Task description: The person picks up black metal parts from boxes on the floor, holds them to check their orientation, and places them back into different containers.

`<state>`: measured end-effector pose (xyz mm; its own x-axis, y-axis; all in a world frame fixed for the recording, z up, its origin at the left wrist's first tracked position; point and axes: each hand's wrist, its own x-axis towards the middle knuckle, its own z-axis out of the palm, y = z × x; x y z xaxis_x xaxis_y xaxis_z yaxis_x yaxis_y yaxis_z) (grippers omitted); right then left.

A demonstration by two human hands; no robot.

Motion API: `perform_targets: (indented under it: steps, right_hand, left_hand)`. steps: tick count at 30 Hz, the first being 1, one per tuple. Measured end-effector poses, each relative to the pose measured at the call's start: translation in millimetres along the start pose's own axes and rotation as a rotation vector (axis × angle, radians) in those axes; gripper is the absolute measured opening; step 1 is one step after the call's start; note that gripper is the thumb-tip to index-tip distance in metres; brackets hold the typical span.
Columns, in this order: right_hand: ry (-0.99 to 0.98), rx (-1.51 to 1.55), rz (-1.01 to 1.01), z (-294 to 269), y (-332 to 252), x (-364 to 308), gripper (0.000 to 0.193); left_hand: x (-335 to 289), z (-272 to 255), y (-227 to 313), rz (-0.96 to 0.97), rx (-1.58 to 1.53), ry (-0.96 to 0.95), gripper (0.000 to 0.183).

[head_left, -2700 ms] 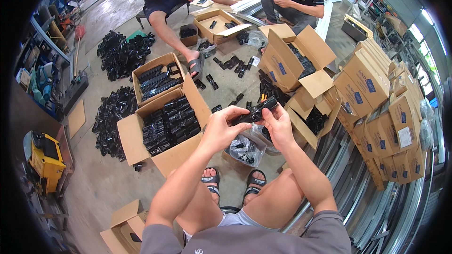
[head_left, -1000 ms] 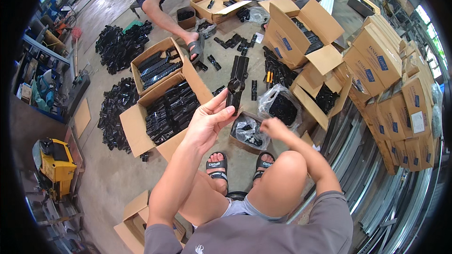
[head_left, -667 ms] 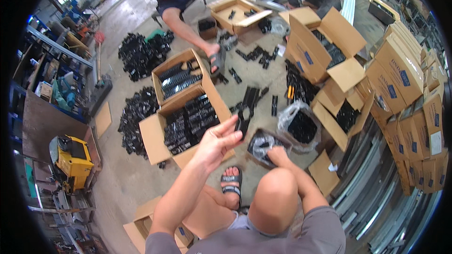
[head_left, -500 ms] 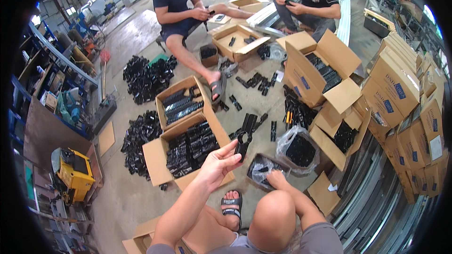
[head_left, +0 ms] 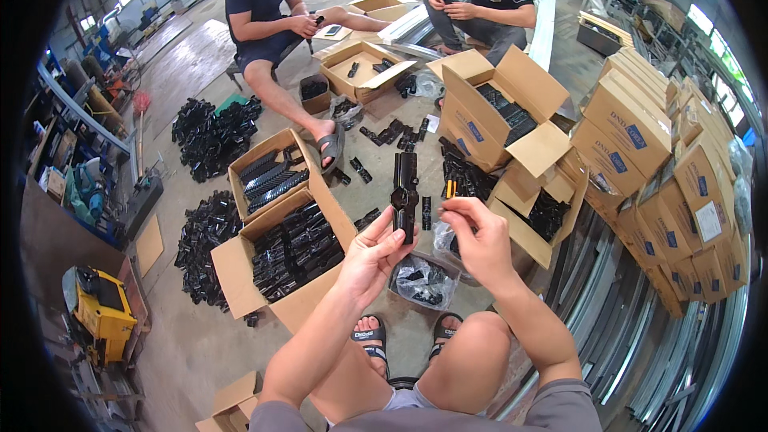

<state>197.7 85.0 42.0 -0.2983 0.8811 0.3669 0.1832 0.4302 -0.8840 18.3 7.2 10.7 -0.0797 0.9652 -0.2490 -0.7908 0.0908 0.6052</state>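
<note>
A long black hinge-like part [head_left: 406,172] stands nearly upright in my left hand [head_left: 368,262], its lower end between thumb and fingers. My right hand [head_left: 482,244] is raised a little to its right, apart from it, with thumb and fingertips pinched; whatever is in the pinch is too small to make out. Below and between the hands sits a plastic-lined box [head_left: 426,282] of small black pieces. Another plastic bag [head_left: 445,242] lies partly hidden behind my right hand.
At left stand open cartons [head_left: 234,278] packed with black parts, beside black heaps [head_left: 204,248]. More cartons [head_left: 512,212] stand at right, near stacked boxes [head_left: 620,140] and metal profiles [head_left: 576,344]. Two people [head_left: 268,20] sit opposite, handling small parts.
My right hand has come up out of the plastic-lined box towards the black part. My left hand has turned that part more upright. The whole view has shifted slightly.
</note>
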Motion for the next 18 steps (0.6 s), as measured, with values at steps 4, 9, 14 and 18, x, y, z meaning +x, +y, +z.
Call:
perform_targets:
  steps: [4, 9, 14, 18]
  right_hand:
    - [-0.025, -0.041, -0.045, 16.3, -32.7, -1.4, 0.015]
    - [0.092, -0.014, 0.000, 29.2, -34.6, -18.7, 0.015]
    - [0.146, -0.072, -0.013, 37.6, -37.1, -26.3, 0.014]
    - [0.155, -0.093, -0.011, 41.4, -34.7, -29.2, 0.014]
  left_hand:
    - [-7.9, 7.1, -5.8, 0.026, -0.054, -0.056, 0.045]
    - [-16.1, 8.1, -9.3, 0.074, -0.032, -0.054, 0.049]
    - [-22.3, 7.6, -8.6, 0.123, 0.029, -0.016, 0.052]
    - [-25.8, 11.6, -8.8, 0.136, 0.049, 0.036, 0.059]
